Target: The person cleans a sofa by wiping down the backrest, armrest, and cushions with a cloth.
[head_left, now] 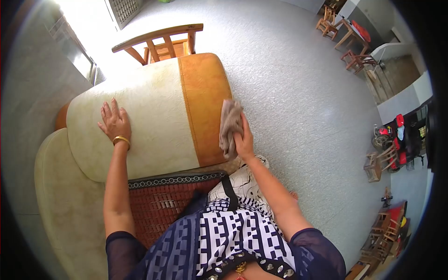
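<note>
My left hand [115, 122] lies flat with fingers spread on the cream part of a padded sofa armrest [154, 107]. A greyish-brown cloth [230, 128] is bunched in my right hand [244, 142], held against the orange-brown end panel [207, 102] of that armrest. My right thumb shows on the cloth, and part of the other fingers is hidden behind it. A stitched seam divides the cream and orange-brown parts.
Beyond the armrest stands a wooden chair [163, 44]. A red-brown seat mat [161, 203] and the cream sofa back [56, 196] lie near me. Across the speckled floor [303, 102] are small wooden chairs [358, 60] and a red motorbike [394, 140].
</note>
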The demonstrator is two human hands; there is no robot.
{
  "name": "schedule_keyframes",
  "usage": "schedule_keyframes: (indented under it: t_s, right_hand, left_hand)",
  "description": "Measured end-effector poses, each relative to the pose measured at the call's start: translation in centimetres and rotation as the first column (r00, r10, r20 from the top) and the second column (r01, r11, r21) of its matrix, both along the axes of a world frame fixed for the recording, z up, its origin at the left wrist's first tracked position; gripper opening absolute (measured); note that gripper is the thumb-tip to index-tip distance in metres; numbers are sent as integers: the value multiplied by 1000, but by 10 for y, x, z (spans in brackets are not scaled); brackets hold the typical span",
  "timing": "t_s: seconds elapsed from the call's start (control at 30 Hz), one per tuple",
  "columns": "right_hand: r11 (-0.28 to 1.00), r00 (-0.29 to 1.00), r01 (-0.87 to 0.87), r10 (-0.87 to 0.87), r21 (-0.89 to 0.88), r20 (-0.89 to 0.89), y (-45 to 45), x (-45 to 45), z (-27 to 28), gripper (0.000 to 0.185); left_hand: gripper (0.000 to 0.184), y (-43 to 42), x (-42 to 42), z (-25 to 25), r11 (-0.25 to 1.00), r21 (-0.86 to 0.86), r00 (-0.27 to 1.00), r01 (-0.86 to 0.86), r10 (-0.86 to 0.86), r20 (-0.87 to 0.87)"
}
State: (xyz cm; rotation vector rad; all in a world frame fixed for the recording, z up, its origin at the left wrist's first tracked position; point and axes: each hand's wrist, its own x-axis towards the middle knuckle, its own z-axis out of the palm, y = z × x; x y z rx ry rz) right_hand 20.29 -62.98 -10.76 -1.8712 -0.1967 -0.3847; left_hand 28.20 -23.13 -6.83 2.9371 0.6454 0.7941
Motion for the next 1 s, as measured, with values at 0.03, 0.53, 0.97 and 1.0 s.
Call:
schedule_keyframes:
  t_s: [0.03,0.53,0.97,1.0]
  right_hand:
    - [1000,999,-3,2,-14,-32,1,16,11,62]
    - [611,984,-147,11,-778,-177,95,182,108,72]
    - [543,971,-191,226,-818,-76,125,136,102,79]
    - [550,969,-192,239,-813,-67,124,131,101,78]
  left_hand:
    - [49,0,0,0,1000,1,1000,-3,3,-6]
    - [49,1,1,-3,999,33,999,-2,1,41]
    - [50,1,0,-2,1000,14,998,22,-23,54]
    - [50,1,0,-1,999,18,998,27,-28,61]
